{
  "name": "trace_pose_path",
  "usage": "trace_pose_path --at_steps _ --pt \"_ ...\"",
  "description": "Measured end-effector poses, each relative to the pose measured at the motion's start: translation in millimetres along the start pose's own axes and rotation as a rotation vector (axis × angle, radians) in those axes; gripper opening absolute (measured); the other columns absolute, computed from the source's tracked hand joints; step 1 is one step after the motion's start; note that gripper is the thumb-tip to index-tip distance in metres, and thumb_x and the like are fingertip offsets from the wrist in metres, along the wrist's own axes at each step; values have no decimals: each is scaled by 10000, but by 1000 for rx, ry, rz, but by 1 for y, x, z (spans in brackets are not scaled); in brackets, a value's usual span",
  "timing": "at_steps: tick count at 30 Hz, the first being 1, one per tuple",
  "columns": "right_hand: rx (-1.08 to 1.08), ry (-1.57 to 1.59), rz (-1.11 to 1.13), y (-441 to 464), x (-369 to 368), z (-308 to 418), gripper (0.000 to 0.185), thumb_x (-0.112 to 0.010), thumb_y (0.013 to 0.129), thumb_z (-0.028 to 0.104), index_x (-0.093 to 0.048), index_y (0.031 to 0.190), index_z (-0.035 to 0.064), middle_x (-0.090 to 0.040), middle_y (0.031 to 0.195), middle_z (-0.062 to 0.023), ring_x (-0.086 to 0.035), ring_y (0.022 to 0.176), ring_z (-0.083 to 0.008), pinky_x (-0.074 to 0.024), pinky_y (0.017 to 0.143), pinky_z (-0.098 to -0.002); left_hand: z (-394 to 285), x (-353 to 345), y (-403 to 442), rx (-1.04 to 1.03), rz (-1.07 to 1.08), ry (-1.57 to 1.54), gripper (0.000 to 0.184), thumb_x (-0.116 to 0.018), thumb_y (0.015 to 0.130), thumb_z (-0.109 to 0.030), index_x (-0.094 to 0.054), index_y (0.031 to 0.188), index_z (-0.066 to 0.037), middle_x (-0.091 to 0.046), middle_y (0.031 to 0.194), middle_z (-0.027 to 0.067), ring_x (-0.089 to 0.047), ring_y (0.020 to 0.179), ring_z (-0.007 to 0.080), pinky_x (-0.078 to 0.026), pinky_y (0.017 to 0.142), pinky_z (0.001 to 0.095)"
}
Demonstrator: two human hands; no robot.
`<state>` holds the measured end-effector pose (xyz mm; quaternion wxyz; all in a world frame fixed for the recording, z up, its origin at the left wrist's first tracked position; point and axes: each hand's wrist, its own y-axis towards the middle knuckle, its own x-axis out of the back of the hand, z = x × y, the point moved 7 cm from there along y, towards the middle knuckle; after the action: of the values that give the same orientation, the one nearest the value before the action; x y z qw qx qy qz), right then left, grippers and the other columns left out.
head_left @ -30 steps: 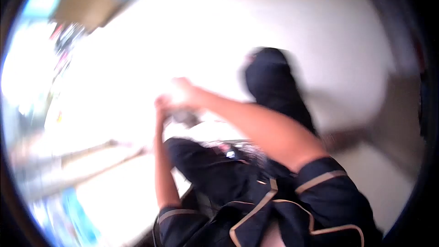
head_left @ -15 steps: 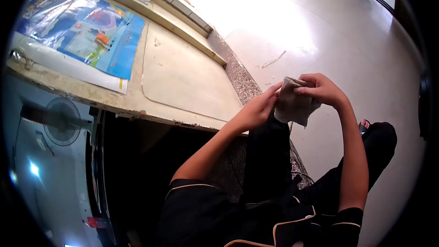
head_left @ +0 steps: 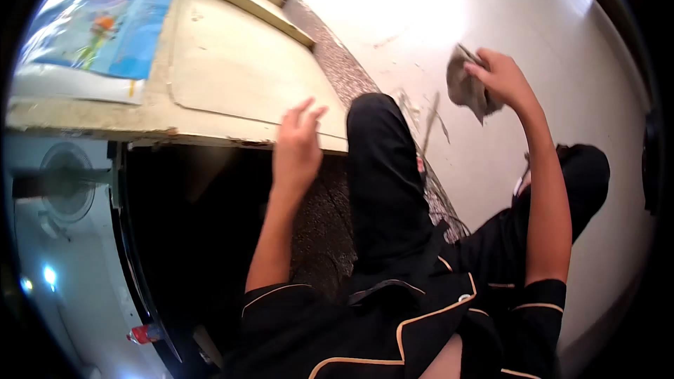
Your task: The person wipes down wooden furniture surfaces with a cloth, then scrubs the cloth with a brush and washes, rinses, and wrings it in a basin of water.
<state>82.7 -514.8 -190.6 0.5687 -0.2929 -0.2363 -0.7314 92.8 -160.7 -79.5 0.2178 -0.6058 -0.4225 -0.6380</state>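
Note:
A greyish cloth hangs folded and crumpled from my right hand, which pinches it at its upper right side. The cloth is held out over the pale floor, to the right of my knee. My left hand is raised with its fingers apart and nothing in it. It is nearest to the front edge of the cream-coloured tabletop; whether it touches the edge I cannot tell.
A glossy blue printed sheet lies on the tabletop at the far left. My black-clad knee stands beside the speckled stone edge. Thin strips of debris lie on the floor. A round fan shows at lower left.
My left hand has let go of the cloth and moved left towards the table edge. My right hand has carried the cloth up and slightly right. The view has shifted.

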Motion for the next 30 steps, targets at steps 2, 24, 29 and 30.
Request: trace_pose_path --at_steps 2,24,29,30 --pt "84 -123 -63 -3 13 -2 374 -615 862 356 -590 857 -17 -618 775 -206 -591 707 -356 -472 675 -421 -1 19 7 -65 -45 141 210 -560 889 24 -678 1049 -44 -661 1110 141 -624 1040 301 -459 964 391" --pt "278 255 -48 -16 -64 81 296 -536 884 127 -580 1153 10 -668 893 -233 -671 809 -352 -518 760 -423 100 116 -61 500 -885 -673 751 -770 839 -350 -288 1290 6 -437 1243 176 -473 1147 260 -413 988 399" --pt "519 -12 -41 -24 -87 156 183 -570 896 142 -578 1042 32 -649 985 -188 -634 884 -371 -504 760 -452 97 107 -29 384 -921 -734 796 -765 833 -300 -261 1375 -8 -432 1321 152 -437 1246 246 -348 1101 419" --pt "556 88 -66 -18 -83 164 171 -584 893 158 -573 1001 25 -651 947 -187 -634 855 -372 -500 743 -448 99 106 -28 396 -908 -712 796 -765 833 -300 -261 1375 -8 -432 1321 152 -437 1246 246 -348 1101 419"
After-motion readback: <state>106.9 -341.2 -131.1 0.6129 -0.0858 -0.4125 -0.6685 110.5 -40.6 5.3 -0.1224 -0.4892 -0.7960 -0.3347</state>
